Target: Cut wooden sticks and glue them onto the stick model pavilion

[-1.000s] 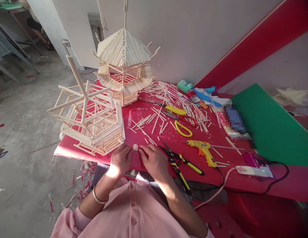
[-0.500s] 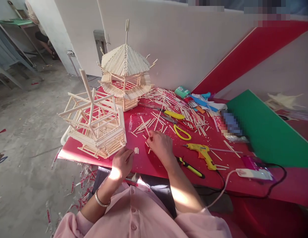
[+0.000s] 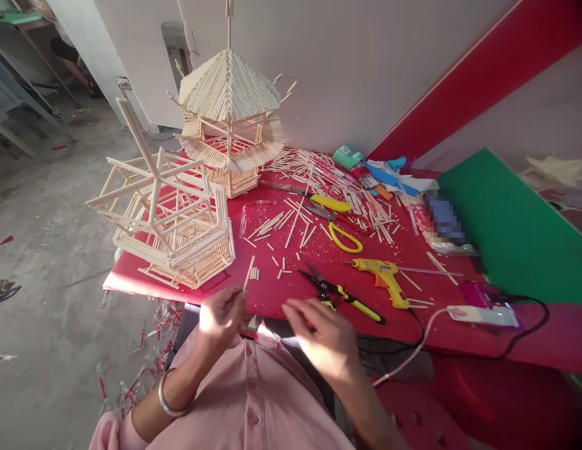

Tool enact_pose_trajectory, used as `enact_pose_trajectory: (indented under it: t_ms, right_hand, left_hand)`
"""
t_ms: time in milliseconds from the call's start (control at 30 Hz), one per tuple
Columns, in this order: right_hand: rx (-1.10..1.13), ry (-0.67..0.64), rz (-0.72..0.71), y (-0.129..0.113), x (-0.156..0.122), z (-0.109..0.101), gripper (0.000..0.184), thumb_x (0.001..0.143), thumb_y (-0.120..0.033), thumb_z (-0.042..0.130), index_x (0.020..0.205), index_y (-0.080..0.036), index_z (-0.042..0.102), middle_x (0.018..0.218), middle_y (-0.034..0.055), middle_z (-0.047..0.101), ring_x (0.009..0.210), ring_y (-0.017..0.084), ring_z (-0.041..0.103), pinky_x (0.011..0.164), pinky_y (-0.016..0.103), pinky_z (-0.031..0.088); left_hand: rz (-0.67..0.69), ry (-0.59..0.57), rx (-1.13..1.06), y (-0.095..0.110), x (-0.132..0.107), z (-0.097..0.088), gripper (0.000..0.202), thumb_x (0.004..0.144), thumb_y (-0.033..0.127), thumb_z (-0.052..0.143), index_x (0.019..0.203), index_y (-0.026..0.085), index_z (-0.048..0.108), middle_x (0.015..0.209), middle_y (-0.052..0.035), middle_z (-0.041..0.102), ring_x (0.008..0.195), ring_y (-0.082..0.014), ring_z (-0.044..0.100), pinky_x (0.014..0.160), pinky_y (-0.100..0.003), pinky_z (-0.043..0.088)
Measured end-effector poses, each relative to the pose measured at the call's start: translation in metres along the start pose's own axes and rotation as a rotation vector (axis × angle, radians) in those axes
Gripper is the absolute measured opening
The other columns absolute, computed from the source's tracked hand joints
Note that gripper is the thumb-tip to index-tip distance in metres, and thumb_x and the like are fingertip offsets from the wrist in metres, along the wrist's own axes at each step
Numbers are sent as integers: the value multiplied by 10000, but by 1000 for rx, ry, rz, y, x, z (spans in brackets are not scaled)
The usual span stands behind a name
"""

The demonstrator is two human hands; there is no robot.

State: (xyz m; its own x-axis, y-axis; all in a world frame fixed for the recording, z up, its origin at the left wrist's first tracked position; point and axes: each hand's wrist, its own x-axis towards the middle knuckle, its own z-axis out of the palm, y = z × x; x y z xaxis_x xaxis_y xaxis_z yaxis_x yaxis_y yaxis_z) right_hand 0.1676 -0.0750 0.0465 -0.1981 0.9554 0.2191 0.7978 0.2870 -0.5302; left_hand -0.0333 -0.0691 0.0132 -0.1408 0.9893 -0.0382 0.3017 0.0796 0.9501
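My left hand (image 3: 222, 314) pinches a thin wooden stick (image 3: 248, 273) that points up and away over the near edge of the red table (image 3: 281, 294). My right hand (image 3: 319, 334) hovers at the table's near edge with its fingers spread and blurred, holding nothing, close to the black-and-yellow cutters (image 3: 340, 294). A small row of short cut sticks (image 3: 254, 273) lies just beyond the held stick. To the left stands an open stick frame model (image 3: 171, 225).
A finished stick pavilion (image 3: 229, 122) stands at the back by the wall. Loose sticks, yellow-handled pliers (image 3: 335, 219), a yellow glue gun (image 3: 382, 278) with its cable, a power strip (image 3: 482, 314) and a green board (image 3: 511, 231) cover the table. Scraps litter the floor at left.
My right hand picked a stick from the pile and pulled back toward me; the stick is now in my left hand. The cutters lie uncovered again.
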Motion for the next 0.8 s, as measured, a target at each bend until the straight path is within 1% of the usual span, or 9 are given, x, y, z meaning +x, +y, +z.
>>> enact_pose_trajectory:
  t_ms: [67, 167, 267, 400, 533, 600, 700, 733, 800]
  right_hand:
    - [-287, 72, 63, 24, -3, -20, 377, 907, -439, 551, 1156, -194, 693, 1091, 142, 700, 1006, 281, 646, 883, 400, 519]
    - [-586, -44, 125, 57, -14, -35, 686, 849, -572, 575, 1346, -100, 545, 1299, 235, 580, 1168, 397, 546, 908, 518, 489]
    - [-680, -180, 136, 73, -26, -34, 812, 824, -609, 581, 1437, -100, 417, 1395, 249, 500, 1202, 417, 511, 885, 531, 487]
    - [-685, -226, 117, 78, -30, -32, 797, 820, -513, 610, 1460, -105, 366, 1347, 252, 513, 1148, 411, 528, 854, 512, 491]
    - [-601, -241, 108, 90, -29, -42, 727, 780, -352, 615, 1436, -115, 406, 1157, 212, 565, 1027, 386, 564, 784, 484, 516]
    - [-475, -240, 92, 98, -29, -49, 757, 738, -299, 611, 1446, -140, 396, 1089, 168, 562, 1005, 366, 576, 784, 473, 528]
    - [-221, -153, 98, 98, -27, -55, 798, 737, -314, 587, 1487, -204, 340, 1062, 112, 542, 1000, 328, 594, 812, 458, 539]
    - [-128, -101, 105, 94, -23, -55, 796, 750, -331, 581, 1496, -223, 326, 1078, 103, 536, 1005, 316, 598, 825, 451, 539]
    - [67, 9, 101, 80, -12, -49, 795, 765, -354, 592, 1502, -237, 318, 1130, 102, 527, 1033, 297, 595, 857, 435, 532]
  left_hand:
    - [146, 42, 185, -5, 0, -4, 259, 876, 271, 537, 982, 140, 734, 730, -58, 752, 601, -164, 697, 565, -229, 549]
    - [279, 63, 415, -12, 1, -1, 289, 885, 228, 480, 999, 138, 729, 833, -90, 770, 697, -188, 722, 641, -258, 567]
    - [321, 102, 580, -18, 1, 2, 293, 897, 219, 457, 1004, 150, 721, 811, -81, 764, 668, -184, 711, 604, -254, 547]
    - [315, 148, 774, -15, 2, -2, 243, 900, 226, 473, 931, 169, 707, 655, -37, 693, 562, -154, 648, 505, -223, 468]
    - [263, 118, 874, -3, 1, -2, 282, 913, 215, 428, 763, 180, 664, 721, -52, 631, 602, -142, 608, 481, -207, 432]
    - [237, 119, 861, 1, 1, 3, 283, 899, 175, 407, 863, 177, 687, 804, -68, 628, 669, -146, 619, 526, -203, 464]
    - [184, 124, 820, 1, 1, 12, 394, 877, 131, 400, 1170, 195, 656, 877, -62, 637, 740, -149, 635, 581, -202, 492]
    - [163, 138, 815, 0, 1, 14, 413, 885, 141, 404, 1218, 207, 640, 878, -54, 640, 741, -147, 636, 582, -202, 489]
    - [130, 174, 821, -2, 2, 18, 371, 923, 200, 417, 1198, 230, 665, 839, -36, 644, 706, -135, 632, 564, -198, 467]
